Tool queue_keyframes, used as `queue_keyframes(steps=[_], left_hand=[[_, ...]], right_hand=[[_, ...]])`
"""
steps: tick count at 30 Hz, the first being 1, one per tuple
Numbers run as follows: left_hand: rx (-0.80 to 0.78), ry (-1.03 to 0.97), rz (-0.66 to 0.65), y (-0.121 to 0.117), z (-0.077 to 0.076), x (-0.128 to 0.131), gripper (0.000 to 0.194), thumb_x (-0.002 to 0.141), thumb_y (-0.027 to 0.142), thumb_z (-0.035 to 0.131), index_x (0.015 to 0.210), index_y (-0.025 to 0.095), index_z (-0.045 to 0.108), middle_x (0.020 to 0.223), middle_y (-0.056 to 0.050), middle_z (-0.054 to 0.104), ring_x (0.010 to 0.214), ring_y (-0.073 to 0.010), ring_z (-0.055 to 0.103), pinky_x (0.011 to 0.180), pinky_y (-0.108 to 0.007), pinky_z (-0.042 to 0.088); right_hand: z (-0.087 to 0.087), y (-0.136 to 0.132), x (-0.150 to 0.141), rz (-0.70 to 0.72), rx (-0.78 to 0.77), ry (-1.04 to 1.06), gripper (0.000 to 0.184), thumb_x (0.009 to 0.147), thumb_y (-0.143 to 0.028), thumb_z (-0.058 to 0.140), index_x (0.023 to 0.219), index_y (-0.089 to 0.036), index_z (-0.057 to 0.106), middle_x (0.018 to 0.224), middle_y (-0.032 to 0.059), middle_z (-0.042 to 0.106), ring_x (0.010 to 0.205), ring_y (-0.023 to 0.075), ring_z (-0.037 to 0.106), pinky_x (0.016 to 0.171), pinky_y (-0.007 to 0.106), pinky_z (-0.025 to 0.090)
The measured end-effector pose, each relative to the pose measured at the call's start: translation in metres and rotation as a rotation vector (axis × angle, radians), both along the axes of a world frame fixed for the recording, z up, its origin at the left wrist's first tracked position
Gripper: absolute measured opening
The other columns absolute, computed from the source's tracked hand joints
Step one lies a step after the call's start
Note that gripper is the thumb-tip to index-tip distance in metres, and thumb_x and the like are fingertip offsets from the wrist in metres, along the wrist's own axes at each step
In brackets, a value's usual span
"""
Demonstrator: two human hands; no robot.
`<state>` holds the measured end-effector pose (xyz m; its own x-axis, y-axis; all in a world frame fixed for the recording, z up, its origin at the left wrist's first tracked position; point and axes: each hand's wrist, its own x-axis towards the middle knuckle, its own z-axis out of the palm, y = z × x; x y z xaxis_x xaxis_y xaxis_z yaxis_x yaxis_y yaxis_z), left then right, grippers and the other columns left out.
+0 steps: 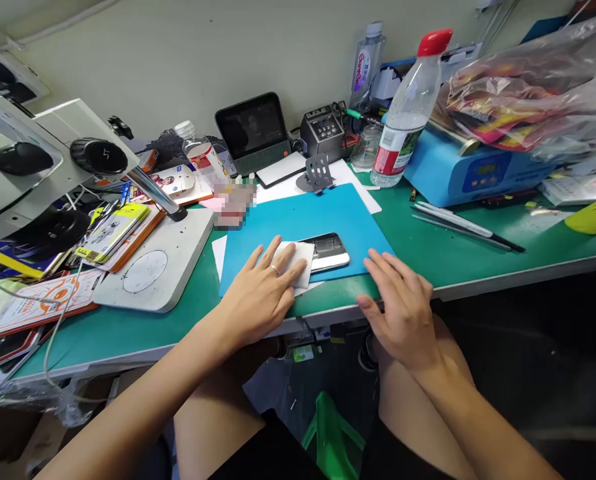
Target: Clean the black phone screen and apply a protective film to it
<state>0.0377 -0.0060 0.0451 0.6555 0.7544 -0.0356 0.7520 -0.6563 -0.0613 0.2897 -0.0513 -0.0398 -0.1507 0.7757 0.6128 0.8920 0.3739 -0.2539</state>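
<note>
On a blue mat (303,207) lies a smartphone (331,252) with a dark, glossy face and a pale lower edge. A white square piece (303,257), paper or cloth, covers the phone's left end. My left hand (258,293), with a ring on one finger, rests flat on this white piece, fingers spread. It presses from above and grips nothing visible. To the right of the phone, my right hand (403,310) touches the mat's front right corner with its fingertips. Its thumb stands apart and the hand holds nothing. The phone's left part is hidden.
A microscope stand (153,267) and stacked boxes (113,233) occupy the left. Behind the mat are a phone holder (319,175), a screen device (253,130) and bottles (401,127). At right stand a blue machine (478,177) and pen-like tools (463,223). The table edge (328,317) runs in front.
</note>
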Motion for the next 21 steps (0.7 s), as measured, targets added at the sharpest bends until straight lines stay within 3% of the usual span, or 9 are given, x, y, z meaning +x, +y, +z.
queue_keyframes(steps=[2,5,7,10,17,21], left_hand=[[-0.026,-0.018,-0.035,0.002,-0.003,0.005,0.052,0.100,0.022,0.032,0.152,0.022,0.041,0.164,-0.007,0.031,0.155,-0.0317,0.018,0.122,-0.055,0.025],[-0.044,-0.067,-0.083,0.015,-0.010,0.034,0.055,0.100,0.023,0.031,0.154,0.014,0.037,0.164,-0.008,0.031,0.154,-0.0263,0.021,0.125,-0.049,0.021],[-0.042,-0.096,-0.070,0.026,-0.014,0.057,0.057,0.100,0.025,0.031,0.154,0.007,0.035,0.163,-0.013,0.030,0.154,-0.0260,0.022,0.126,-0.047,0.020],[-0.034,-0.097,-0.047,0.039,-0.017,0.076,0.056,0.100,0.025,0.029,0.151,0.005,0.038,0.162,-0.015,0.033,0.152,-0.0268,0.027,0.125,-0.047,0.021],[-0.008,-0.074,0.000,0.031,-0.010,0.047,0.051,0.100,0.022,0.030,0.149,0.014,0.043,0.161,-0.011,0.036,0.152,-0.0304,0.026,0.121,-0.051,0.029],[-0.014,-0.050,0.028,0.033,-0.006,0.051,0.050,0.101,0.024,0.029,0.146,0.016,0.047,0.160,-0.011,0.039,0.153,-0.0349,0.023,0.118,-0.056,0.032]], right_hand=[[0.003,-0.001,0.000,-0.017,-0.059,-0.056,0.061,0.103,-0.052,0.035,0.148,-0.012,0.044,0.154,0.0207,0.046,0.144,0.0368,0.039,0.107,0.053,0.035],[0.007,-0.003,0.002,-0.024,-0.130,-0.127,0.070,0.102,-0.057,0.029,0.152,-0.009,0.038,0.162,0.0233,0.032,0.151,0.0394,0.024,0.107,0.057,0.034],[0.009,-0.004,0.003,-0.025,-0.145,-0.153,0.070,0.102,-0.057,0.028,0.153,-0.009,0.037,0.164,0.0229,0.027,0.152,0.0397,0.019,0.109,0.058,0.033],[0.009,-0.005,0.005,-0.021,-0.161,-0.154,0.067,0.103,-0.055,0.029,0.154,-0.013,0.035,0.166,0.0207,0.023,0.153,0.0385,0.016,0.110,0.059,0.031],[0.012,-0.006,0.002,-0.010,-0.192,-0.151,0.072,0.101,-0.059,0.030,0.157,-0.014,0.030,0.168,0.0199,0.015,0.154,0.0396,0.010,0.111,0.062,0.031],[0.014,-0.007,0.002,-0.025,-0.201,-0.145,0.075,0.100,-0.062,0.032,0.157,-0.014,0.029,0.168,0.0199,0.012,0.154,0.0402,0.007,0.112,0.064,0.029]])
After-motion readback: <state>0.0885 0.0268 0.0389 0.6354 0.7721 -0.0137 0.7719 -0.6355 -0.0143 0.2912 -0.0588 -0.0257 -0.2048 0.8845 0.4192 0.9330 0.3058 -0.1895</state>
